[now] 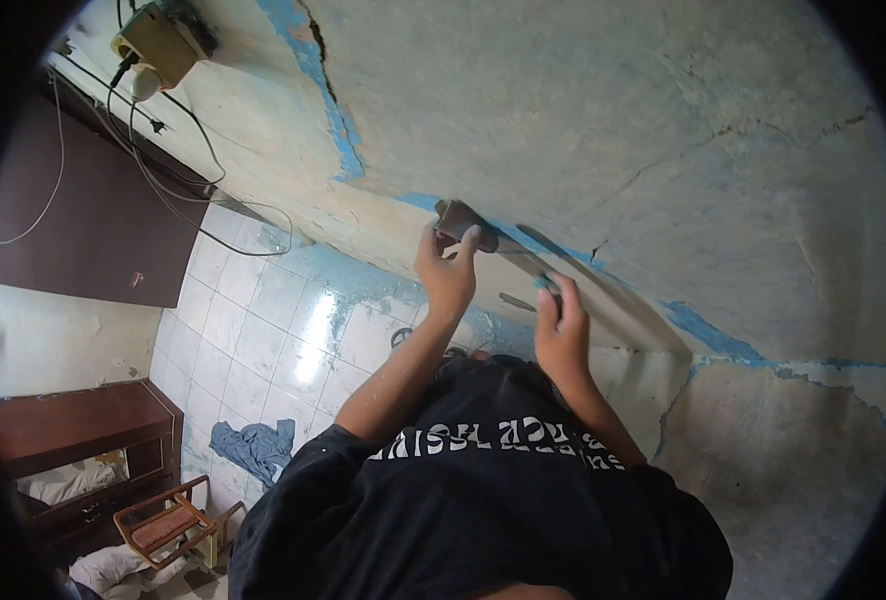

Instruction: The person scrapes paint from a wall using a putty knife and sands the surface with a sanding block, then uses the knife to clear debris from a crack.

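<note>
My left hand (447, 272) is raised close to the wall, its fingers and thumb closed on a folded dark brown piece (470, 228), stiff like sandpaper. To its right, my right hand (563, 330) grips a scraper (525, 262) with a long, narrow grey blade and a bit of green at its handle. The blade slants up and left, its far end right at the brown piece. Behind both hands, a strip of blue paint (533, 237) runs along the edge of the grey plaster wall (563, 110).
A power socket box (158, 50) with dangling cables (148, 160) hangs at upper left. White floor tiles (253, 290) carry bluish smears. A blue-grey cloth (253, 445) lies there, near a small wooden chair (168, 525) and a brown cabinet (78, 430). Cracks run through the plaster.
</note>
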Available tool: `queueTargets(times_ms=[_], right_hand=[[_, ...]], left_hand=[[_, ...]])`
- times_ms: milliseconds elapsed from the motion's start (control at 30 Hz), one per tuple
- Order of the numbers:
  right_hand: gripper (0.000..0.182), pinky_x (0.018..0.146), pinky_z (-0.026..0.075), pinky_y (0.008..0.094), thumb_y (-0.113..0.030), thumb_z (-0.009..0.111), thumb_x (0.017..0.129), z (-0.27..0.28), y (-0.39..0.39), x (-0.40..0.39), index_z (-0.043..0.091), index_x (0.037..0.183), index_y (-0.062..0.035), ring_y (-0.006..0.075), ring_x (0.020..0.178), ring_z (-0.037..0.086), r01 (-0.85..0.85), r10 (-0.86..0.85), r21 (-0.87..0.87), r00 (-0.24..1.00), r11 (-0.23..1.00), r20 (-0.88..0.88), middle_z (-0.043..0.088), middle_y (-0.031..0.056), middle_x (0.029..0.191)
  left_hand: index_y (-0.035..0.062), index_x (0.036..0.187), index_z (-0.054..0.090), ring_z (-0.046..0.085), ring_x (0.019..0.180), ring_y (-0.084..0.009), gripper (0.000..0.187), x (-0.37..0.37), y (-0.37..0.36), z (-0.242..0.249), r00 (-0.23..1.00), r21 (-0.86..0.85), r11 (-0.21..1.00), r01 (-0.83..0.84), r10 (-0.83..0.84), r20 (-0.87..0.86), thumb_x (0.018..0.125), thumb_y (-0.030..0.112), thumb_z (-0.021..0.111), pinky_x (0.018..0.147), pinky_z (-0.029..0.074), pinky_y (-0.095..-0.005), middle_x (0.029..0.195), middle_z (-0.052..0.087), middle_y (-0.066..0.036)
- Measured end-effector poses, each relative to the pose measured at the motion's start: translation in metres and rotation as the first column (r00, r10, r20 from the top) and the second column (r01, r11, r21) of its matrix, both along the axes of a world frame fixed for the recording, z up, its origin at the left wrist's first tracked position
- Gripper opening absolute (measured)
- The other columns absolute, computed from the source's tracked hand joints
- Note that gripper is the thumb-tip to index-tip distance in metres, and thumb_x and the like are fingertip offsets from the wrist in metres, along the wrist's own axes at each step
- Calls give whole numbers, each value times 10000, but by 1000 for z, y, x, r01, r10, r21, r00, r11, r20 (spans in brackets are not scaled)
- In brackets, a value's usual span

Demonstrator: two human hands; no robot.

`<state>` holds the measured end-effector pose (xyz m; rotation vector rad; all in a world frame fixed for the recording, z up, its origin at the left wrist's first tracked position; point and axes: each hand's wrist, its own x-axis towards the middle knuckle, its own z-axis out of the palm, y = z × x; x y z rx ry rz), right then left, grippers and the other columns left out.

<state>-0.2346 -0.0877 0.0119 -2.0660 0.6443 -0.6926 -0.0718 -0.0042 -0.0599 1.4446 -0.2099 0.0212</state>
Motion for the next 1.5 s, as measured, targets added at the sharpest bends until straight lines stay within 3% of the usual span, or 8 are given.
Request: queueTargets(times_ms=[33,100,200,467,533,933,1000,1500], right_hand=[[290,704,526,441,-171,592,1036,3,-3,-8,606,1277,-9,393,764,709,-11,11,2,1000,1000,-2,703,232,867],[277,707,484,341,-151,573,1052,12,-7,-26,596,1285,-2,183,740,584,69,-47,164,990,984,-136,625,105,813],[270,677,458,331,-153,571,1054,7,-4,-21,597,1279,-7,164,709,534,83,-72,81,990,993,-125,594,78,789],[295,720,481,333,-170,573,1050,15,-9,-22,592,1286,7,183,741,571,93,-45,220,976,971,-212,633,105,841],[270,744,539,446,-153,580,1040,12,-5,-8,601,1263,-3,414,898,735,45,-40,52,995,998,-86,708,263,939],[263,744,540,442,-162,587,1039,12,-1,-9,613,1250,-8,399,830,717,78,-68,80,990,994,-123,717,251,936],[276,656,456,328,-144,565,1053,2,4,6,587,1287,1,134,709,546,-9,12,34,996,999,-87,633,57,806],[278,638,427,271,-147,549,1062,-16,-1,-14,580,1299,-6,87,701,503,98,-87,176,994,980,-67,582,9,784]], left_hand=[[-13,1159,642,708,893,-179,349,0,1,1,1000,12,1000,-1,1,2,913,163,817,766,567,-323,954,733,-112],[-14,1158,643,709,893,-178,346,0,1,5,999,3,1000,-4,4,-47,913,159,816,780,563,-321,955,734,-109],[-15,1161,645,710,897,-179,342,-2,-2,10,997,-17,1000,1,-2,-82,914,154,812,798,561,-319,962,734,-106],[-15,1161,646,714,909,-182,340,4,-1,2,1000,2,1000,10,-10,-21,920,164,806,770,571,-323,972,733,-106],[-15,1156,649,717,917,-184,346,1,-1,6,998,10,1000,12,-12,-59,917,175,812,773,573,-326,974,733,-105],[-28,1162,624,702,958,-157,323,6,4,9,997,64,996,65,-62,-46,929,108,803,804,580,-295,991,722,-89],[-28,1157,628,704,951,-158,321,6,3,11,998,81,995,52,-49,-41,928,111,805,804,582,-293,992,725,-92],[-23,1128,660,741,906,-231,355,26,23,1,994,115,988,105,-108,21,877,148,844,780,578,-344,959,747,-147]])
